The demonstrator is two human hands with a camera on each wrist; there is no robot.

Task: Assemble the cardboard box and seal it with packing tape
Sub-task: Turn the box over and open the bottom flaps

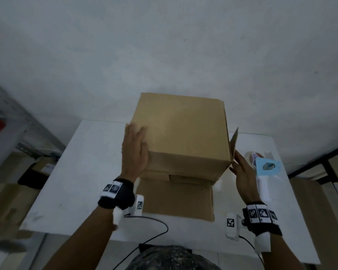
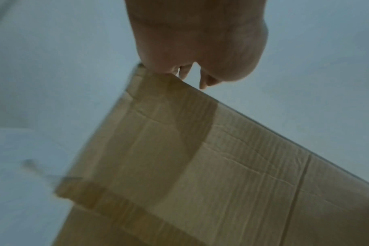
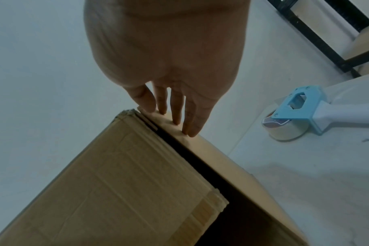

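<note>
Cardboard box (image 1: 180, 133), one, stands between flat left hand (image 1: 135, 151) and straight-fingered right hand (image 1: 242, 172); one tape dispenser (image 1: 265, 168) nearby.

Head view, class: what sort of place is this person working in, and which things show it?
Probably a packing or storage room: a cardboard box stands on a plain white table, a tape dispenser lies beside it, and metal shelving with more cartons stands at the left.
</note>
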